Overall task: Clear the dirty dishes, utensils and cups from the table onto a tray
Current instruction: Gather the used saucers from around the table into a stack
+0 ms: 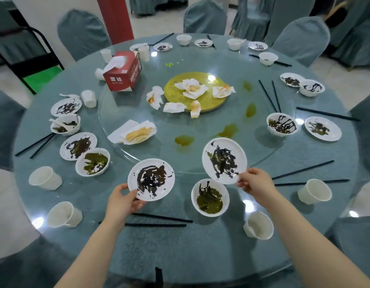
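Left hand (122, 201): near plate (151, 179) is pinched at its rim, lifted and tilted.
Right hand (255, 183): second plate (224, 161) is pinched likewise.
Between grips: soiled bowl (210, 197) is left on table (200, 256).
Beyond: cups, chopsticks and other dishes remain uncollected.
Tray: none is seen.
Progress: clearing is judged barely begun.

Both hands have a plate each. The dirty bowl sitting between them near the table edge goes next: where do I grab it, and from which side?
Take the bowl by its near rim, thumb over the lip and fingers under the outer wall, coming from the table edge. The green and black sauce pools inside, so stay off the inner wall. The right hand sits closest, but it and the left hand each hold a plate.
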Motion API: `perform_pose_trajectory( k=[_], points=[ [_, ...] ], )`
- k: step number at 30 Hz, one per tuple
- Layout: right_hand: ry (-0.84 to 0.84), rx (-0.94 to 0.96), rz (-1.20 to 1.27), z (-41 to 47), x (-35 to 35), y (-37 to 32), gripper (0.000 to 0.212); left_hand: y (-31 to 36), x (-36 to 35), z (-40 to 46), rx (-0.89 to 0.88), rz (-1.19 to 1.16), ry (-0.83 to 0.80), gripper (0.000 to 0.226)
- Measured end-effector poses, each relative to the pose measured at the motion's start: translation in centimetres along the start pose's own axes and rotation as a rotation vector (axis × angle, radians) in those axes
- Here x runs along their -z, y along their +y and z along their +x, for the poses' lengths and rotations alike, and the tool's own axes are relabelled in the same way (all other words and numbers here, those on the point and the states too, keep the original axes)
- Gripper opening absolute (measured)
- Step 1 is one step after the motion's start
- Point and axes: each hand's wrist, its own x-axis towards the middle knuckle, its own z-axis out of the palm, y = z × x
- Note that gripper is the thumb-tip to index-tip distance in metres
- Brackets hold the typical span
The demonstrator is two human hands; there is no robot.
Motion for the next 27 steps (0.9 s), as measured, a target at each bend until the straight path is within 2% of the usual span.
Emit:
perform_pose_trajectory(
  k=[7,12,18,22,27],
  points=[
    [-0.3,0.069,-0.123,-2.5,-7.5,-2.6,0.011,2.5,0.3,-2.4,-0.083,0.017,-0.101,0.021],
    [-0.425,0.117,-0.148,-3.7,-13.1,-2.5,0.011,3.6,2.5,-3.9,-0.123,-0.023,-0.122,0.019],
    [-0.587,0.098,-0.087,-6.0,-19.4,-2.5,0.015,3.6,6.7,-4.9,-0.133,-0.096,-0.061,0.021],
    [-0.645,0.17,-0.135,-8.0,-23.6,-2.7,0.033,3.9,10.8,-5.5,-0.148,-0.149,0.011,0.021],
    [-0.782,0.143,-0.18,-11.5,-29.4,-2.2,0.025,3.4,16.9,-6.8,-0.169,-0.202,0.13,0.023]
  ],
)
